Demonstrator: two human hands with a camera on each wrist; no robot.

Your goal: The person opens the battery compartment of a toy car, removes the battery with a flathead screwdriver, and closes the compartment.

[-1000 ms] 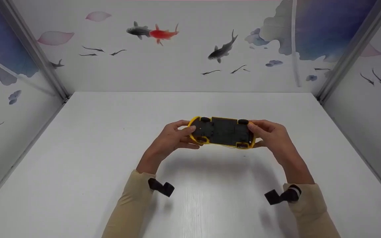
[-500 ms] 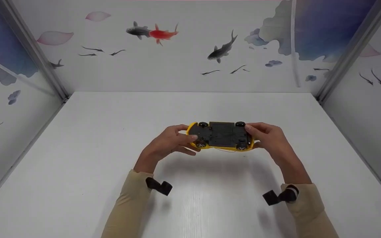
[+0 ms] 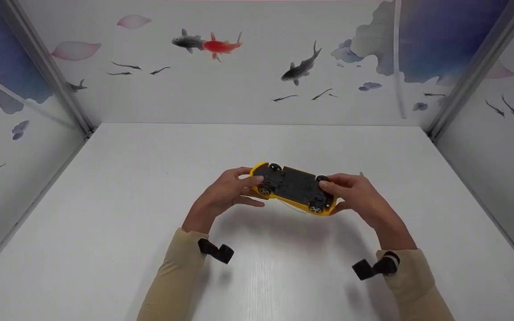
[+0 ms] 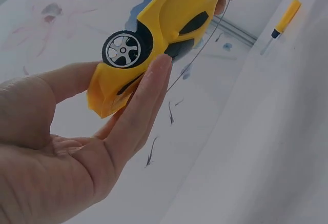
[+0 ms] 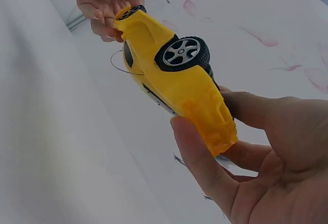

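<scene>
A yellow toy car (image 3: 299,185) is held over the white table, its black underside and wheels facing up in the head view. My left hand (image 3: 226,189) pinches one end, thumb on the underside and fingers below. At the other end my right hand (image 3: 362,196) grips it the same way, thumb near a wheel. A thin wire (image 3: 293,207) curves out along the car's near side. In the left wrist view the left hand (image 4: 77,147) has its long fingers along the yellow body (image 4: 169,14). The right hand (image 5: 256,152) shows around the other end in the right wrist view.
A screwdriver (image 4: 287,19) with a yellow handle lies on the table in the left wrist view. White panels printed with fish (image 3: 301,69) and petals stand around the white tabletop (image 3: 150,178). Both wrists carry small black cameras (image 3: 217,251).
The car's right end has come down and nearer, so it now slants down to the right. My right hand moved with it, its thumb further in on the underside. The left hand shifted slightly left.
</scene>
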